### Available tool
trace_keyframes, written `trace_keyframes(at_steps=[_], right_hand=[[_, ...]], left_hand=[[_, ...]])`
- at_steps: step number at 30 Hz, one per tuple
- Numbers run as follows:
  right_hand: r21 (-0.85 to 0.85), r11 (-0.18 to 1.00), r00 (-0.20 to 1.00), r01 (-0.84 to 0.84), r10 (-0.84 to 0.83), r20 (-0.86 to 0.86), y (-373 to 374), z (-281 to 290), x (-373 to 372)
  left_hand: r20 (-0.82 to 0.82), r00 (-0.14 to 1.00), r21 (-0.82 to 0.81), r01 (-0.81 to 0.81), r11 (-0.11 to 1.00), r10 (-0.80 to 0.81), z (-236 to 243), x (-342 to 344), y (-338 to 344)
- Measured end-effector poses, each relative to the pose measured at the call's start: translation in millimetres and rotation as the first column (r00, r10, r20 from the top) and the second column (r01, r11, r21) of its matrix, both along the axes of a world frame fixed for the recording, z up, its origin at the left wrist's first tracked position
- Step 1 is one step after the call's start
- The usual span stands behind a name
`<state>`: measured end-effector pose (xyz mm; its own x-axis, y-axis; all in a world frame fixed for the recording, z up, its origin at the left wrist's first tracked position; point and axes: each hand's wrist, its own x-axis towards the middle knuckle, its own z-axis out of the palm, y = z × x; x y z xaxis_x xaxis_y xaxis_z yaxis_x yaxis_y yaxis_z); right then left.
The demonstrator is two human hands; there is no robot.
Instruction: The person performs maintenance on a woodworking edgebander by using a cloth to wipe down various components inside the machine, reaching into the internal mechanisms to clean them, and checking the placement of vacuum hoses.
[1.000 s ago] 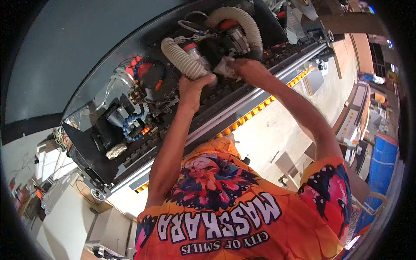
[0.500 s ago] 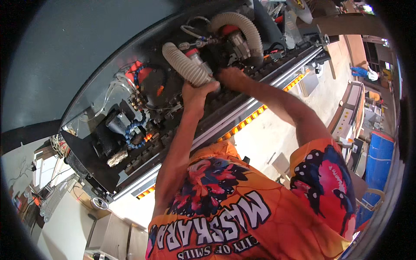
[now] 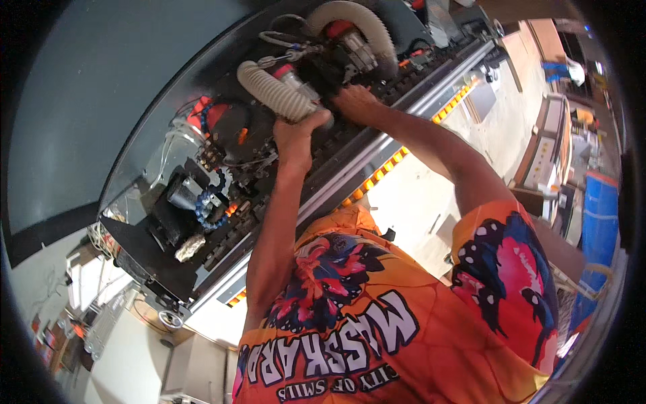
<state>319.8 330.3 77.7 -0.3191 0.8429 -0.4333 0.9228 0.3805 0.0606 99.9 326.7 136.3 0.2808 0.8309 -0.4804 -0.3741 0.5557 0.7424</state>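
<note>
A ribbed off-white hose arches beside a metal motor with a red cap inside a dark machine bay. My left hand is wrapped round the hose's lower end, thumb along its near side. Just to the right, my right hand reaches in beside the motor with its fingers curled; what they hold, if anything, is hidden. Beyond it, a second ribbed hose bends over another motor unit.
A metal rail with a yellow-orange strip runs along the bay's near edge. Blue segmented coolant hoses and a black motor sit at left. A large dark cover rises behind. A person is far right.
The whole view has shifted slightly, with the machine higher and further left in the picture. Both hands keep their places at the hose and motor.
</note>
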Motion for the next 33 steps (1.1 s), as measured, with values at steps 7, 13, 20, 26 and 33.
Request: trace_keyframes(at_steps=[7,13,20,26,33], right_hand=[[0.008,0.977,0.972,0.212,-0.210,-0.103,1.5,-5.0,5.6],[0.114,0.963,0.962,0.243,-0.254,0.100,-11.7,93.0,11.1],[0.331,0.730,0.801,0.599,-0.549,-0.238,-38.1,156.0,62.4],[-0.058,0.860,0.830,0.506,-0.505,-0.239,-27.2,92.0,-30.5],[-0.432,0.747,0.726,0.506,-0.639,-0.255,-26.2,53.5,-50.7]], left_hand=[[0.115,0.993,0.005,0.031,1.000,-0.031,-8.5,14.8,0.7],[0.034,0.999,0.027,0.019,0.999,-0.020,-16.8,2.0,2.4],[-0.078,0.992,-0.095,0.094,0.991,-0.101,5.3,11.9,-4.2],[0.048,0.999,0.016,-0.009,1.000,0.009,-9.2,-4.8,5.4],[0.098,0.995,-0.014,-0.013,1.000,0.014,-6.4,5.1,2.0]])
